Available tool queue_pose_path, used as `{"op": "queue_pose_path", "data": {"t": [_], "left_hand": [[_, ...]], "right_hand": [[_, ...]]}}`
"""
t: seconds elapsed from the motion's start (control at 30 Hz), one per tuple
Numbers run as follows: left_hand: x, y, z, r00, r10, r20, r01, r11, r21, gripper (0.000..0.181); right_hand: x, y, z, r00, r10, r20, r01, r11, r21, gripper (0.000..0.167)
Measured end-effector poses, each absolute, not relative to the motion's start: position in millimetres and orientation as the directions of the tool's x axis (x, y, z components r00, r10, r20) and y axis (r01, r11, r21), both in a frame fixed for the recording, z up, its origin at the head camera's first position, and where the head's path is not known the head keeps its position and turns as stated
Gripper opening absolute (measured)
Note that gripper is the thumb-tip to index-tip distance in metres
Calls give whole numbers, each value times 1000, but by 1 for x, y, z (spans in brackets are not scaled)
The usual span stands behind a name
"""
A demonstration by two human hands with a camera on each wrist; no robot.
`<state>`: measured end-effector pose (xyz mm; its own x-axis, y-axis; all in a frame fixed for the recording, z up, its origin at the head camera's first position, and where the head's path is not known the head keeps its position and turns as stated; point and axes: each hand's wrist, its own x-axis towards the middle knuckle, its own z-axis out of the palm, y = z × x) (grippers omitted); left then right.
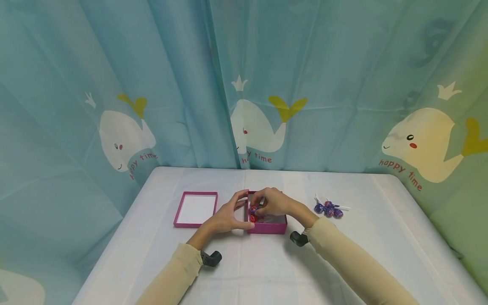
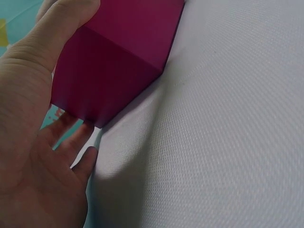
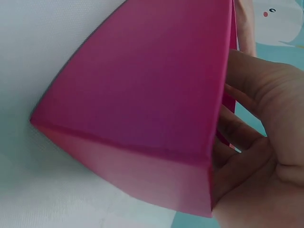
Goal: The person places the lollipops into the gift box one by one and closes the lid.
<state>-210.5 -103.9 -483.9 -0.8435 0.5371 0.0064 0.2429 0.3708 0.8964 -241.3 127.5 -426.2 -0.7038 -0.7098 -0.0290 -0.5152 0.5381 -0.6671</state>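
Note:
A magenta box [image 1: 268, 229] stands uncovered on the table, with lollipops lying in its left part. My left hand [image 1: 226, 216] holds the box at its left end, thumb at the front corner and fingers toward the back. The left wrist view shows the thumb [image 2: 69, 21] against the magenta wall. From the right, my right hand [image 1: 276, 202] reaches over the rim and pinches a purple-wrapped lollipop [image 1: 253, 209] inside. A red-wrapped lollipop [image 1: 253, 218] lies just below it. In the right wrist view the box wall [image 3: 137, 80] hides the fingertips.
The box's shallow lid [image 1: 196, 225], magenta-rimmed and white inside, lies to the left. Several purple-wrapped lollipops [image 1: 329, 212] lie in a cluster on the right of the white-covered table [image 1: 244, 271]. A blue curtain [image 1: 183, 84] with printed whales hangs behind.

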Motion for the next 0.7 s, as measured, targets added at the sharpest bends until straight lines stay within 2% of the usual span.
{"op": "queue_pose_path", "data": {"t": [0.37, 0.7], "left_hand": [[-210, -105, -484, -843, 538, 9, 242, 364, 899, 107], [-212, -103, -484, -849, 529, 2, 235, 375, 897, 109]], "right_hand": [[-241, 144, -412, -701, -712, 36, -545, 503, -671, 24], [-234, 183, -387, -738, -661, 137, -586, 526, -617, 29]]}}
